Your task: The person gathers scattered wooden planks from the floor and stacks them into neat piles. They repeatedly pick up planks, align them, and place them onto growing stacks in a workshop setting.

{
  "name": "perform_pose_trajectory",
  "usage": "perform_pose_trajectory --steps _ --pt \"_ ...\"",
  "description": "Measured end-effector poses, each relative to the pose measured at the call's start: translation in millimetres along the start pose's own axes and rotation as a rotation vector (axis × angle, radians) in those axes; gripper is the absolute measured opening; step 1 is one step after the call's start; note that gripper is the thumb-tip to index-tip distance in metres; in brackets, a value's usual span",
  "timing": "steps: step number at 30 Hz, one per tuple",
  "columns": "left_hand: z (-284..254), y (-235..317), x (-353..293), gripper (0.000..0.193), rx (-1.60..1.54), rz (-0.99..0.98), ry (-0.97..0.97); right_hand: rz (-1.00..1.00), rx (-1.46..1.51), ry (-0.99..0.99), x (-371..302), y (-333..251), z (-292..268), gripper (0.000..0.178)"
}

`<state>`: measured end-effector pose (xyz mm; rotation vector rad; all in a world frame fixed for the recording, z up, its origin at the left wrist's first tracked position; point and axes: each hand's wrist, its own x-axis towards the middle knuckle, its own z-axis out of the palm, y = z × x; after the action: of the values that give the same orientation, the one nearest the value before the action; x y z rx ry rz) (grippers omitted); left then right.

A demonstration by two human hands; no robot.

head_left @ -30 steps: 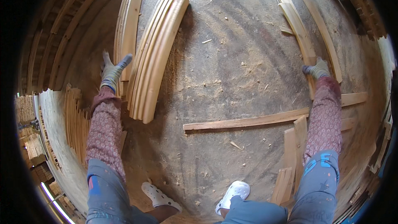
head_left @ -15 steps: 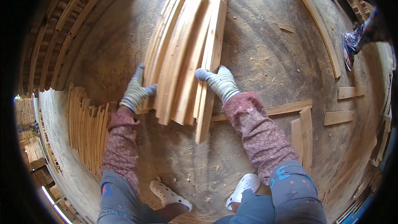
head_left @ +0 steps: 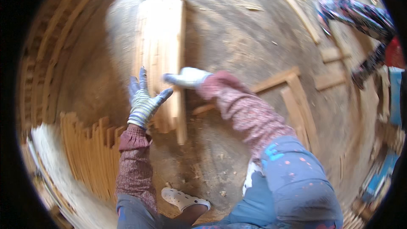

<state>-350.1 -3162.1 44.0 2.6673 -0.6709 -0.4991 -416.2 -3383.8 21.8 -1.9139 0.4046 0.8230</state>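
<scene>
A stack of long pale wooden planks [head_left: 159, 38] lies on the floor in front of me, its pieces close side by side. My left hand [head_left: 145, 99], in a striped knit glove with bluish fingertips, is over the stack's near left part, fingers spread and holding nothing. My right hand [head_left: 188, 78], gloved alike and smeared by motion, is at the stack's right edge. One of its digits stretches left over the planks; its other fingers are hard to make out. One plank at the right sticks out nearer to me than the rest.
Many thin wooden strips [head_left: 91, 152] stand in a row at the left by a pale ledge [head_left: 53, 144]. Boards [head_left: 277, 78] lie on the floor at right, with a long strip [head_left: 292, 2] beyond. Another person's patterned trouser leg [head_left: 356, 17] is at far right.
The planks, fanned apart before, are now closer together. My left hand has come off the left side with fingers spread; my right hand is still near the right edge. The view has shifted.
</scene>
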Motion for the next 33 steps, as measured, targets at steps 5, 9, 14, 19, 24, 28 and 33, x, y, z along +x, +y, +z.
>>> perform_pose_trajectory --steps 5,9,14,19,24,28,33 --pt "35.3 92.4 -23.4 0.128 0.48 0.005 -0.256 0.152 0.087 0.17 -53.9 8.7 -30.1 0.085" --pt "41.9 78.4 -24.3 0.126 0.477 0.008 -0.149 0.168 -0.756 0.295 -140.0 96.3 -64.3 0.092" --pt "35.9 118.9 -29.3 0.119 0.38 -0.033 -0.243 0.041 -1.04 0.445 -170.6 215.6 -30.8 0.042" --pt "55.2 169.8 -56.9 0.089 -0.046 0.669 -0.206 -0.389 -0.99 0.96 -190.9 178.1 -47.8 0.031" --pt "139.3 186.9 -78.6 0.019 -0.585 -0.057 -0.503 0.089 -0.392 1.246 -277.4 218.1 -144.1 0.076" --pt "159.5 227.0 -91.9 0.019 -0.707 -0.385 -0.452 1.001 0.624 1.326 -324.9 375.0 -176.0 0.116" --pt "193.5 235.0 -69.2 0.021 -0.827 -0.491 -0.284 1.199 0.58 1.431 -314.1 432.5 -194.3 0.095"
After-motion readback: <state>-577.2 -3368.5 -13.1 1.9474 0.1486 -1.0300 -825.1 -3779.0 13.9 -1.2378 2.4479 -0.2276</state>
